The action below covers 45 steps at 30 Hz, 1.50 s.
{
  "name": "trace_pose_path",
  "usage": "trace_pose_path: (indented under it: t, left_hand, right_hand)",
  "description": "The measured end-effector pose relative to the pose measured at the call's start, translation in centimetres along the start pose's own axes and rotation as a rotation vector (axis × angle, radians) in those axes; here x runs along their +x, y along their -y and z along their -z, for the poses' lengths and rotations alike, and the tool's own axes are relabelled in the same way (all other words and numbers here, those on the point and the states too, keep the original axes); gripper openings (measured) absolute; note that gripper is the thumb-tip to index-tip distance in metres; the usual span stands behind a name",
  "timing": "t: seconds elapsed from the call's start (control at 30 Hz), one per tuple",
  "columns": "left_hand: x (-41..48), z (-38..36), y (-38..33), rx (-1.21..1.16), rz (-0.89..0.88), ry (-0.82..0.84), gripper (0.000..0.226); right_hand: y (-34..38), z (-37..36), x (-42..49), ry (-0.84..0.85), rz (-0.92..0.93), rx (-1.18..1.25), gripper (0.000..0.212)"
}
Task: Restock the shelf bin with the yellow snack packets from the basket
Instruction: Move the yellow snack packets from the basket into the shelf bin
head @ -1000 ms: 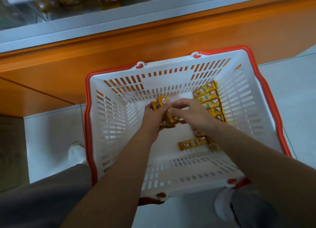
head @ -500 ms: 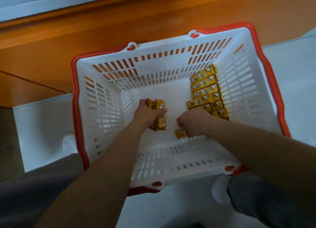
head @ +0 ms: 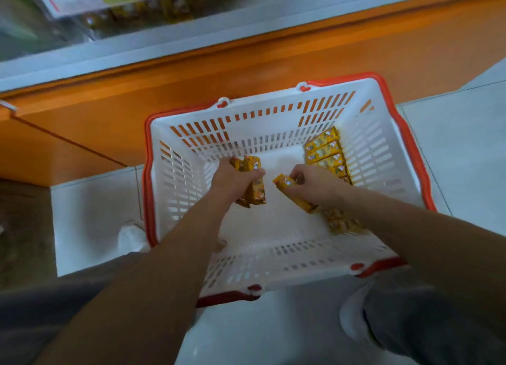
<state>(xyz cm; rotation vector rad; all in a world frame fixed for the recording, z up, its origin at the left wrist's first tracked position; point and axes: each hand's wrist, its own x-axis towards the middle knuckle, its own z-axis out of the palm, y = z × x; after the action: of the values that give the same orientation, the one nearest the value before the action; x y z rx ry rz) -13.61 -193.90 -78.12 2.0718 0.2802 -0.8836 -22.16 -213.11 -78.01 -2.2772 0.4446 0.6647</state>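
Observation:
A white basket with a red rim (head: 276,112) stands on the floor in front of me. My left hand (head: 232,179) grips a small bundle of yellow snack packets (head: 256,183) over the basket's middle. My right hand (head: 315,185) holds another yellow packet (head: 290,190), lifted off the bottom. A row of several yellow packets (head: 327,153) lies along the basket's right wall, and a few more (head: 342,222) lie near its front right. The shelf bin (head: 142,3) with yellow packets behind clear plastic shows blurred at the top.
An orange shelf base (head: 246,71) with a grey ledge (head: 191,44) runs across behind the basket. White floor tiles (head: 87,219) surround it. My white shoes (head: 131,236) and grey trouser legs (head: 427,323) flank the basket's near side.
My right hand has picked a packet up off the basket's bottom and raised it. My left hand keeps its bundle. The view has tilted up, bringing the shelf bin into sight.

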Motion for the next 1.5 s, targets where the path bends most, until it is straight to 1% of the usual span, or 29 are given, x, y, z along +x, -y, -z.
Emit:
trace_pose_path:
  t: [0.07,0.13,0.23,0.3,0.37,0.47,0.53,0.57,0.6,0.67,0.7,0.77,0.8,0.9,0.97,1.0,1.07,1.13,1.2,1.23,1.33,1.37,1.4,1.47,1.5]
  left_hand:
    - [-1.1,1.0,-1.8,0.087,-0.072,-0.011,0.089]
    - [-2.7,2.5,-4.1,0.160,-0.126,0.001,0.091]
    - [-5.9,5.6,-8.4,0.203,-0.172,0.010,0.094]
    - [-8.2,7.9,-11.2,0.223,-0.223,0.005,0.095]
    - [-10.5,10.0,-13.8,0.218,-0.272,-0.001,0.086]
    - [-14.2,12.7,-16.8,0.218,-0.344,0.016,0.069]
    - [-16.7,14.1,-18.2,0.201,-0.400,0.032,0.065]
    - [-17.9,14.7,-18.8,0.174,-0.428,0.038,0.064]
    - [-19.0,15.2,-19.4,0.132,-0.456,0.040,0.057]
    - [-21.0,16.3,-20.2,0.001,-0.515,0.030,0.043]
    - [-21.9,16.6,-20.4,-0.076,-0.531,0.017,0.042]
    - [-23.1,17.1,-20.5,-0.243,-0.544,-0.010,0.052]
    - [-23.3,17.3,-20.4,-0.317,-0.545,-0.018,0.060]
    - [-22.9,17.5,-20.8,-0.460,-0.515,-0.063,0.092]
    - [-22.6,17.7,-21.3,-0.511,-0.529,-0.069,0.112]
    - [-22.5,17.6,-21.5,-0.525,-0.544,-0.070,0.117]
    - [-22.3,17.5,-21.8,-0.526,-0.550,-0.085,0.119]
    - [-21.8,17.3,-21.8,-0.513,-0.553,-0.086,0.114]
    - [-21.2,17.3,-22.0,-0.515,-0.553,-0.061,0.104]
    - [-20.9,17.4,-22.2,-0.513,-0.549,-0.059,0.098]
    - [-20.2,17.8,-22.5,-0.514,-0.548,-0.081,0.080]
    - [-20.1,17.9,-22.6,-0.507,-0.547,-0.099,0.081]
    - [-20.0,18.1,-22.7,-0.494,-0.541,-0.116,0.089]
    - [-19.7,18.5,-23.0,-0.478,-0.536,-0.131,0.110]
    - [-19.8,18.6,-23.2,-0.473,-0.543,-0.133,0.115]
  right_hand:
    - [1.4,2.0,-1.4,-0.046,0.050,0.153,0.029]
    - [2.9,4.4,-2.9,-0.036,0.095,0.289,0.020]
    - [5.3,8.4,-5.8,-0.035,0.142,0.359,0.030]
    - [7.2,11.1,-7.9,-0.073,0.197,0.381,0.034]
    - [9.0,13.7,-10.1,-0.112,0.260,0.411,0.038]
    - [11.7,17.5,-13.3,-0.124,0.322,0.406,0.047]
    - [13.3,19.6,-14.9,-0.145,0.371,0.382,0.051]
    - [14.1,20.6,-15.6,-0.164,0.392,0.378,0.051]
    - [14.8,21.3,-16.1,-0.180,0.407,0.397,0.050]
    - [16.4,22.5,-16.7,-0.223,0.441,0.473,0.046]
    - [17.3,22.9,-16.9,-0.254,0.459,0.520,0.044]
    - [19.1,23.4,-16.8,-0.281,0.478,0.676,0.042]
    - [20.0,23.5,-16.6,-0.284,0.474,0.744,0.046]
    - [21.9,23.1,-15.7,-0.294,0.465,0.879,0.057]
    - [22.6,22.6,-15.3,-0.231,0.455,0.947,0.053]
    - [22.9,22.3,-15.1,-0.198,0.455,0.927,0.047]
    - [23.1,21.9,-14.5,-0.162,0.457,0.814,0.041]
    - [23.4,21.6,-14.0,-0.103,0.459,0.767,0.052]
    - [23.7,21.7,-13.6,-0.048,0.507,0.770,0.065]
    - [23.8,21.9,-13.3,-0.065,0.537,0.749,0.065]
    - [23.9,23.8,-12.1,-0.249,0.558,0.695,0.056]
    - [23.9,24.6,-11.7,-0.308,0.558,0.702,0.055]
    - [23.9,25.5,-11.2,-0.369,0.564,0.715,0.053]
    - [24.0,27.0,-10.2,-0.506,0.587,0.724,0.048]
    - [24.0,27.6,-9.8,-0.573,0.595,0.705,0.044]
